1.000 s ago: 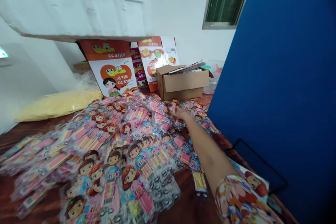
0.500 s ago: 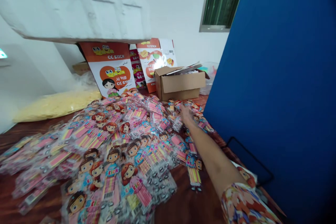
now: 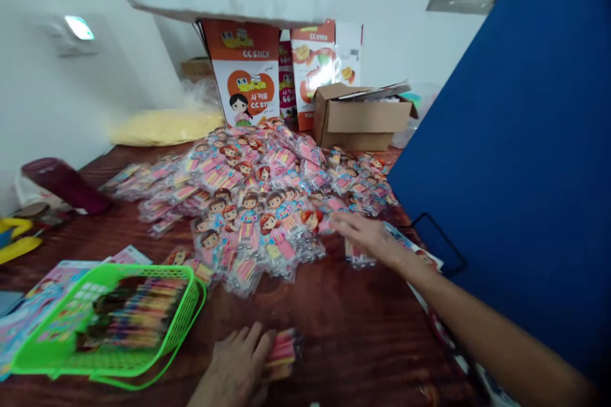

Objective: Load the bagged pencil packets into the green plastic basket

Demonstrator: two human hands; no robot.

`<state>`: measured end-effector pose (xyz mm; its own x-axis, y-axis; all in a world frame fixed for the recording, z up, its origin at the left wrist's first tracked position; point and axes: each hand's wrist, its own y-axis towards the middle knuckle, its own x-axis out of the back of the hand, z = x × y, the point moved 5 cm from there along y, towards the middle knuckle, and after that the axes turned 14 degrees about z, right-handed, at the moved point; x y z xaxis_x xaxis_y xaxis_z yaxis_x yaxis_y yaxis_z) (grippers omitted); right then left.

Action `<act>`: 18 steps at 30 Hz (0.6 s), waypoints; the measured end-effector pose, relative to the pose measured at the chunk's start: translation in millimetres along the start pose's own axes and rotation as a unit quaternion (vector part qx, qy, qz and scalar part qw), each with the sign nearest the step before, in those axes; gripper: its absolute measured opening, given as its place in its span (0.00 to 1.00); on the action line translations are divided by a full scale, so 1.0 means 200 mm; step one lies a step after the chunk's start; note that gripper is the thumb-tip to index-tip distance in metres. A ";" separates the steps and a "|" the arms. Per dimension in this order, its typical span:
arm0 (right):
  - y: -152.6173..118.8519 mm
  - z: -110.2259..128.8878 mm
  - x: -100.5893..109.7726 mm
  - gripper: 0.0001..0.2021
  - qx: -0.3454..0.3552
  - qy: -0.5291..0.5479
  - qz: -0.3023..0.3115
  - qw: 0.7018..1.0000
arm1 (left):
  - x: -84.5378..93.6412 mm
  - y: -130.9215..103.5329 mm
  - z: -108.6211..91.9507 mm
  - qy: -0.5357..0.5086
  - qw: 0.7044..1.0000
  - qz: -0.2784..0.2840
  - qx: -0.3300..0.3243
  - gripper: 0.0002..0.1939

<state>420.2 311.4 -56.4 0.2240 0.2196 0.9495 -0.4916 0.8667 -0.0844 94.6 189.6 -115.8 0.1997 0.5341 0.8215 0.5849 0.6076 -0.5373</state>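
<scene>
My left hand (image 3: 233,365) is low at the front of the table, fingers curled over a clear packet of pink and yellow sticks (image 3: 282,353). To the right, my right hand (image 3: 367,235) reaches over the near right side of the pile, its fingers stretched out and slightly blurred. Below its palm lies a stick packet (image 3: 358,257), partly covered by the hand. The wide pile of clear packets (image 3: 248,222), printed with cartoon children and filled with pink and yellow sticks, spreads across the middle of the table.
A green basket (image 3: 184,324) of coloured sticks stands at the left front. Behind it are a dark red bottle (image 3: 67,184) and a yellow bag (image 3: 167,127). An open cardboard box (image 3: 367,117) and CC Stick cartons (image 3: 248,76) stand at the back. A blue panel (image 3: 525,172) borders the right.
The view has swung left and down, bringing the basket and my left hand with a packet into sight. My right hand has drawn back from the pile's far right toward the near side.
</scene>
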 end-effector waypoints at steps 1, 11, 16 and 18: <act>-0.05 0.06 -0.08 0.27 0.037 0.003 0.044 0.998 | -0.01 0.00 0.00 -0.001 1.000 0.002 0.001 0.30; -0.42 0.30 -0.32 0.21 0.023 -0.006 0.065 0.998 | 0.07 -0.04 -0.05 0.018 0.999 -0.024 -0.016 0.25; -0.31 0.28 -0.28 0.16 -0.174 0.015 -0.039 0.984 | 0.08 -0.05 -0.06 0.018 0.998 -0.042 -0.032 0.23; -0.22 0.31 -0.30 0.16 -0.243 -0.034 -0.009 0.969 | 0.07 -0.05 -0.05 0.022 0.998 -0.044 -0.032 0.22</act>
<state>376.6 233.6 -91.1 0.1655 0.1871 0.9683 -0.0290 0.9823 -0.1849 100.0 185.1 -96.0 0.1780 0.4533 0.8734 0.6504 0.6119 -0.4501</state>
